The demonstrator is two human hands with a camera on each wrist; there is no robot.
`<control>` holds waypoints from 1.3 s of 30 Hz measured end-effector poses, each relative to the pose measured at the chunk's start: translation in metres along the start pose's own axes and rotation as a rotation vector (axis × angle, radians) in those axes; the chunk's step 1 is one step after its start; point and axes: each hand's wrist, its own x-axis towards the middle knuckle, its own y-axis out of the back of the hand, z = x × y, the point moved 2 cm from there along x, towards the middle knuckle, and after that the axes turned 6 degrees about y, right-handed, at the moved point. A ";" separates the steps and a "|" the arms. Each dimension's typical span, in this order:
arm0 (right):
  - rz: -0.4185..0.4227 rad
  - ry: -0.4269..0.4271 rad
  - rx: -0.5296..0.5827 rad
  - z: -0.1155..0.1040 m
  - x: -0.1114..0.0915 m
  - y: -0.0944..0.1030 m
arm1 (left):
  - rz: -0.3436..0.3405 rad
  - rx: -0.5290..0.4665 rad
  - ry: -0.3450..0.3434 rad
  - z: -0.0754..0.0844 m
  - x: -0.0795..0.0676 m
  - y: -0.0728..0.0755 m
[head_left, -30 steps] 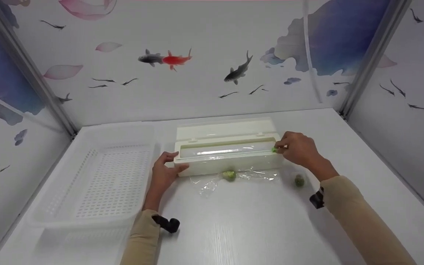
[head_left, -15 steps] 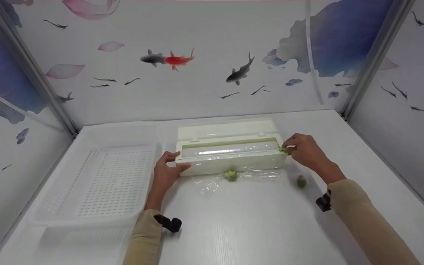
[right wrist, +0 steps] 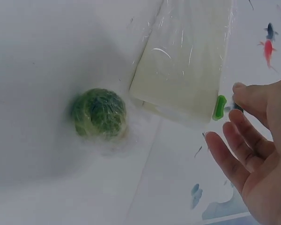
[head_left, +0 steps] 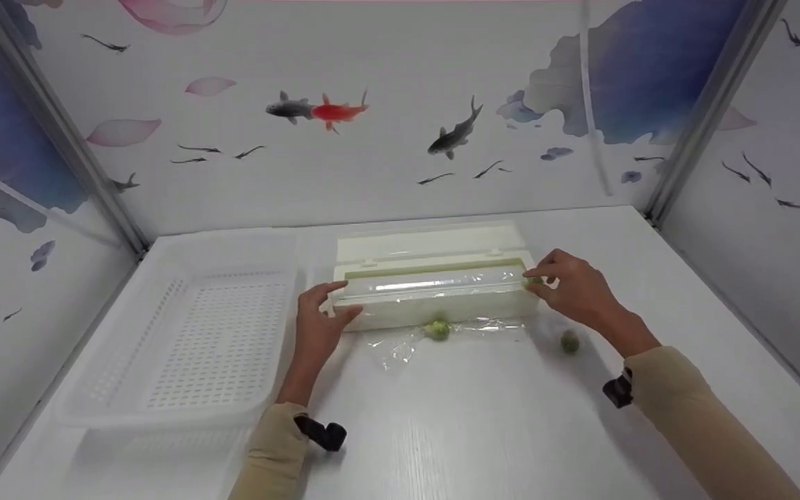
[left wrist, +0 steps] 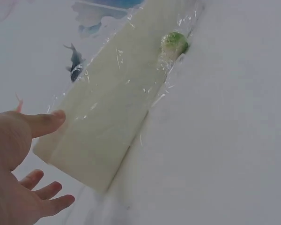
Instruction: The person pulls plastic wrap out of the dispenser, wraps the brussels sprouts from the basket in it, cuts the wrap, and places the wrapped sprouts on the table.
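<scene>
A cream cling film dispenser (head_left: pixel 435 312) sits with its lid (head_left: pixel 428 239) tipped back, showing the film roll (head_left: pixel 435 281) inside. My left hand (head_left: pixel 318 326) is at its left end, thumb by the front and the other fingers spread apart. At the right end, my right hand (head_left: pixel 570 288) has its fingers loosely parted beside the green slide cutter (right wrist: pixel 219 108). Film hangs down the dispenser's front onto the table, with a green-and-pale Brussels sprout (head_left: pixel 437 330) on it. A second Brussels sprout (right wrist: pixel 100 114), wrapped in film, lies right of the dispenser.
To the left stands a white perforated plastic basket (head_left: pixel 212 340), near my left forearm. Printed panels close in the white table (head_left: pixel 442 430) at the back and both sides.
My right hand pinched the green slide cutter and moved it right to the dispenser's end; its fingers are now off it. The left hand's hold on the dispenser has loosened.
</scene>
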 end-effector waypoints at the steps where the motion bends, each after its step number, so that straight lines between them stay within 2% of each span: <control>1: -0.002 0.012 -0.007 -0.001 0.000 -0.001 | -0.005 0.004 -0.005 0.002 -0.001 0.000; 6: 0.024 0.037 -0.089 -0.002 0.000 -0.005 | -0.031 0.006 -0.032 0.008 0.000 -0.001; 14: 0.085 0.123 -0.184 -0.006 -0.001 -0.010 | 0.020 0.015 -0.069 0.003 0.001 -0.001; 19: 0.133 0.168 -0.196 -0.006 -0.004 -0.012 | 0.016 0.036 -0.054 0.004 -0.002 -0.001; 24: 0.130 0.185 -0.177 -0.006 -0.007 -0.014 | 0.014 0.075 -0.051 0.006 -0.007 0.000; 28: 0.093 0.203 -0.143 -0.007 -0.012 -0.016 | 0.027 0.130 -0.076 0.008 -0.014 0.000; 34: -0.045 0.165 -0.039 -0.007 -0.020 -0.016 | 0.036 0.261 -0.134 0.014 -0.029 0.000; 36: -0.085 0.139 -0.008 -0.007 -0.022 -0.016 | 0.005 0.269 -0.149 0.017 -0.033 0.001; 39: -0.134 0.106 0.030 -0.006 -0.025 -0.016 | -0.080 0.275 -0.155 0.017 -0.037 0.003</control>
